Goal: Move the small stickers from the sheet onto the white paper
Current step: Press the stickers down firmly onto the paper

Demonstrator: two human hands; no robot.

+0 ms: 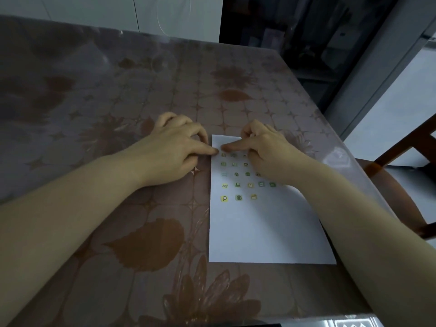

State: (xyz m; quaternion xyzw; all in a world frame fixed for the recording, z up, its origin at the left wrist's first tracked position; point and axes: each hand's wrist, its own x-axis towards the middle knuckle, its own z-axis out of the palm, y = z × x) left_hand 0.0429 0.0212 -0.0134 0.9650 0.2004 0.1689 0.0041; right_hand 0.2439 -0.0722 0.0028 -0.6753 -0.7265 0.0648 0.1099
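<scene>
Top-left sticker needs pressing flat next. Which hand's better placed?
Right hand: its index fingertip sits on the white paper just above that sticker. The left hand rests mostly on the table, one fingertip at the paper's edge.

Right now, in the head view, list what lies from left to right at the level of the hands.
Left hand → right hand → wooden chair. The white paper is left out, since the right hand overlaps it.
</scene>
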